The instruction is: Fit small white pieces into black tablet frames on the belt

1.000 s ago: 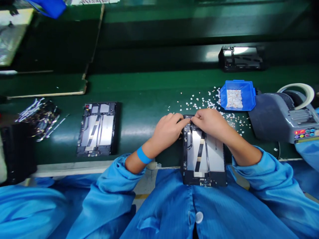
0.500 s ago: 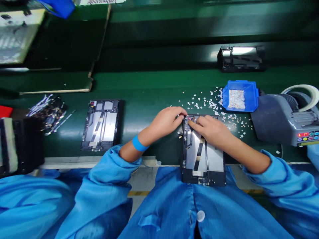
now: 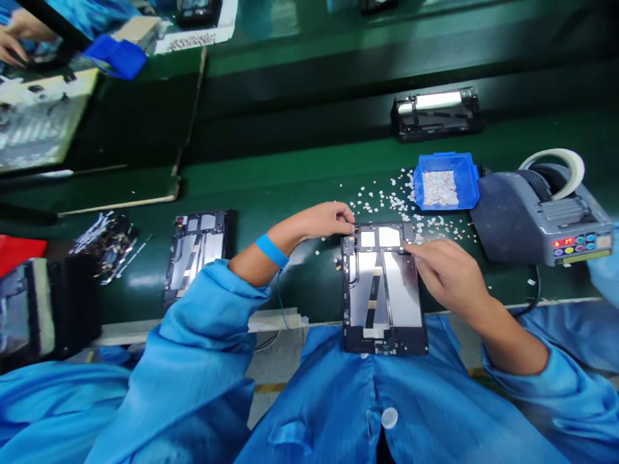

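An open tablet chassis (image 3: 384, 290) with silver plates and black ribbon cables lies at the bench's near edge in front of me. My left hand (image 3: 325, 220) is curled with its fingertips pinched at the chassis's top left corner; what they hold is too small to make out. My right hand (image 3: 447, 274) rests over the chassis's right edge, fingers loosely bent, forefinger touching near the top right plate. A blue strap (image 3: 272, 250) circles my left wrist.
A blue bin (image 3: 443, 181) of small white pieces sits beyond, with several pieces scattered (image 3: 387, 200) around it. A grey tape dispenser (image 3: 539, 216) stands at right. A second chassis (image 3: 198, 248) lies left, a black part (image 3: 435, 113) further back. Another person's hand (image 3: 12, 35) shows top left.
My right hand has left the chassis's top left corner and slid to its right edge. My left hand stays at the top left corner. The view has tilted and shifted.
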`<act>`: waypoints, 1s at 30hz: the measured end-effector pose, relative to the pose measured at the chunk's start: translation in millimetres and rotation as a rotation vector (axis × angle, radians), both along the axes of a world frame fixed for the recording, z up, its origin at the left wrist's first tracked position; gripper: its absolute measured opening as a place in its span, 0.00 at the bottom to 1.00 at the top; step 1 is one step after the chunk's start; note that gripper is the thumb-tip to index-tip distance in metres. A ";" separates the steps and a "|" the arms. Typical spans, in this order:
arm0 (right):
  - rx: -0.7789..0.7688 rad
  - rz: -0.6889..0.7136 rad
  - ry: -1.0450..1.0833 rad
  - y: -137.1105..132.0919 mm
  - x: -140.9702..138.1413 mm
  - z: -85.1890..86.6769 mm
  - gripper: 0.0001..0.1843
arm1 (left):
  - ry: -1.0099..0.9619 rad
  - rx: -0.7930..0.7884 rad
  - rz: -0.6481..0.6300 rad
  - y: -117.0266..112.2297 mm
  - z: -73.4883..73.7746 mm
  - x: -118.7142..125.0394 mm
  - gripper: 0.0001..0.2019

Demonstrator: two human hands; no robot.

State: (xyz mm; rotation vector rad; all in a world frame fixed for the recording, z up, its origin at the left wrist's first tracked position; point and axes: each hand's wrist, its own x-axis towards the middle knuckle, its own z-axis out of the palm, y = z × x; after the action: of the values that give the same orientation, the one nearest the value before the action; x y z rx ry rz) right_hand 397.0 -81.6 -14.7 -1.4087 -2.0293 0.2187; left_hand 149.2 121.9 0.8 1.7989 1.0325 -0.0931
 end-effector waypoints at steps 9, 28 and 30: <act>-0.015 -0.784 0.552 -87.3 65.0 -12.2 0.08 | 0.009 -0.037 -0.052 15.5 -8.0 -0.5 0.15; -0.179 -0.987 1.430 -82.9 119.7 -29.2 0.18 | -0.073 0.537 0.273 -38.4 23.8 -8.8 0.09; -0.237 -0.898 1.386 -80.1 85.5 -22.8 0.16 | -0.190 0.372 0.285 -71.9 36.8 2.8 0.10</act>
State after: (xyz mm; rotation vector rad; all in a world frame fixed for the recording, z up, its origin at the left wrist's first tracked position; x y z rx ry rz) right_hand 482.5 -161.8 -37.5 -1.4693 -0.2188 0.7624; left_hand 151.9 50.0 37.7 1.9211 1.2122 0.4635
